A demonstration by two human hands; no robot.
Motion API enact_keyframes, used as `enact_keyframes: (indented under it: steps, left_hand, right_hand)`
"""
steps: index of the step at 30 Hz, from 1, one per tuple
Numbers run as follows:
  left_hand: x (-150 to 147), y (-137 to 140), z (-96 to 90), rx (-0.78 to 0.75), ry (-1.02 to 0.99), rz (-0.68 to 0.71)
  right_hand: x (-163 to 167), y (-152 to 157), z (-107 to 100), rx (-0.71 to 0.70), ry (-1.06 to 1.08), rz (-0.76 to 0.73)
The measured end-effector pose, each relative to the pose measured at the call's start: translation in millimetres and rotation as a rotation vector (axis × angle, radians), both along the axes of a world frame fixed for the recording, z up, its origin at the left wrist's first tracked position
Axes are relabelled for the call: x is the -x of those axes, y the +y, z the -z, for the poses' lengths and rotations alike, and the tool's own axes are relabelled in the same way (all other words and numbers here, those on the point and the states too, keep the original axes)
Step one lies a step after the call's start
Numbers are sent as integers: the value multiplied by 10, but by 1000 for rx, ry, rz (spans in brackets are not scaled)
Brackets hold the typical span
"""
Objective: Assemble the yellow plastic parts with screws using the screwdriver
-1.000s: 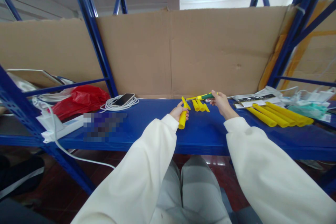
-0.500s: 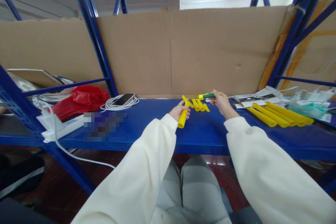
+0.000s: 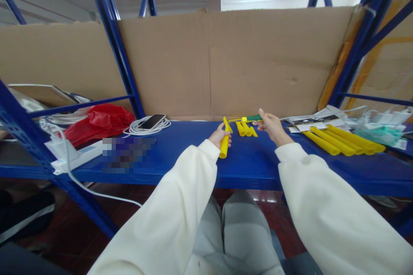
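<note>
My left hand (image 3: 217, 136) is closed around a short yellow tube (image 3: 223, 148), held at an angle above the blue shelf. Between finger and thumb of my right hand (image 3: 272, 129) is the handle of a screwdriver (image 3: 253, 118), green with a yellow front end. Its thin shaft points left, with the tip at the upper end of the tube; whether it touches or enters the tube I cannot tell. Just behind and to the right lie several short yellow pieces (image 3: 247, 129), near the screwdriver.
Several long yellow tubes (image 3: 325, 141) lie to the right, by papers (image 3: 309, 123) and a green plastic bag (image 3: 379, 135). On the left are a phone (image 3: 153, 121) on a coiled white cable, a red bag (image 3: 103, 122) and a white power strip (image 3: 84, 154). Cardboard (image 3: 251, 64) stands behind.
The tube in my left hand has turned slightly. My right hand and the screwdriver have shifted a little to the left. The other things have stayed in place.
</note>
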State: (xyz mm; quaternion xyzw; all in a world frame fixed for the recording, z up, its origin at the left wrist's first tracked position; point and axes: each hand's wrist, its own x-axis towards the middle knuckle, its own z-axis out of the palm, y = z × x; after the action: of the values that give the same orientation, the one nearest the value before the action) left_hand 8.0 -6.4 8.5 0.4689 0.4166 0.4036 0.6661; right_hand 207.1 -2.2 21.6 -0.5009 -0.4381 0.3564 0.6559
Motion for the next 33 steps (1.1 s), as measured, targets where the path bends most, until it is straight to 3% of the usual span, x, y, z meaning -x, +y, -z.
enact_keyframes:
  steps: [6, 12, 19, 27, 33]
  left_hand:
    - [-4, 22, 25, -33, 62, -29]
    - [0, -4, 1, -21, 53, -46]
    - [-3, -28, -19, -23, 51, -56]
    - [0, 17, 18, -23, 53, -62]
    - [0, 26, 32, -26, 57, -65]
  right_hand:
    - [5, -27, -13, 29, 43, -63]
    - [19, -38, -40, -87, 107, -222]
    - [0, -15, -34, -125, 166, -355]
    - [13, 7, -15, -72, 132, -261]
    - [15, -25, -9, -123, 76, -164]
